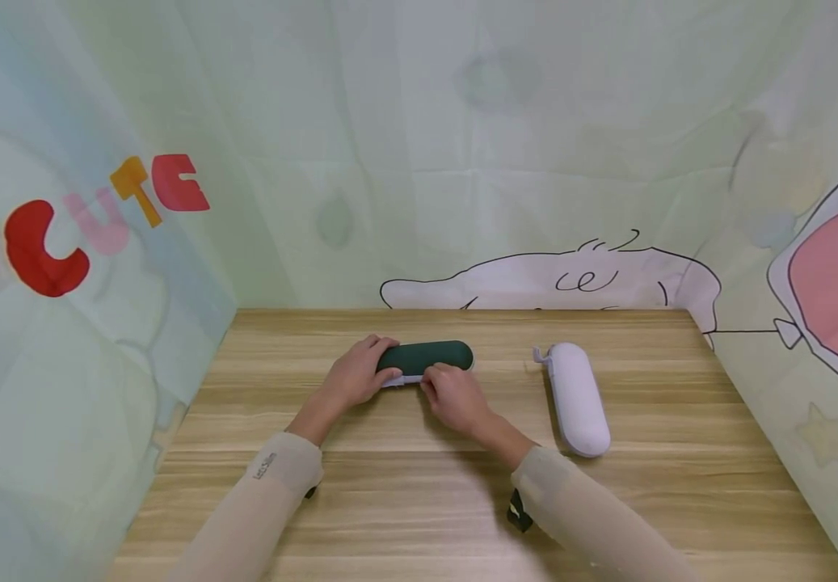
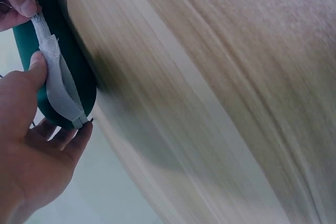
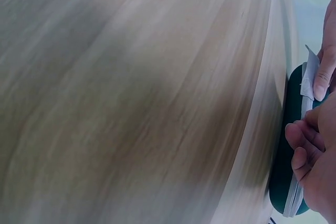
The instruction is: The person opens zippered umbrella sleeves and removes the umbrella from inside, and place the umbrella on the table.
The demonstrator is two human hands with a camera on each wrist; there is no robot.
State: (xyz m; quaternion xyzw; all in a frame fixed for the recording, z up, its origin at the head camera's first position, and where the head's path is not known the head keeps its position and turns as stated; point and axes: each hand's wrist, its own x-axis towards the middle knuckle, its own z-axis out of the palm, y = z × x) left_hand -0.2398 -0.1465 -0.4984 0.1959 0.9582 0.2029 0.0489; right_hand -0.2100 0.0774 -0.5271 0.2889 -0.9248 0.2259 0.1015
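Note:
A dark green zippered case (image 1: 426,357), long with rounded ends, lies crosswise on the table. My left hand (image 1: 355,373) grips its left end, thumb along the near side and fingers round the far side. A pale grey zipper band runs along that near side, with a fabric strap (image 2: 62,90) beside the left thumb. With thumb and curled fingers, my right hand (image 1: 455,398) pinches at the zipper; the zipper pull is mostly hidden by the fingertips. In the right wrist view, the right hand (image 3: 317,156) covers the middle of the zipper band.
A pale lilac case (image 1: 580,400) of similar shape lies to the right, with a small strap loop (image 1: 541,356) at its far end. The wood-grain table (image 1: 404,493) meets a printed cloth backdrop (image 1: 302,234) at the back and sides.

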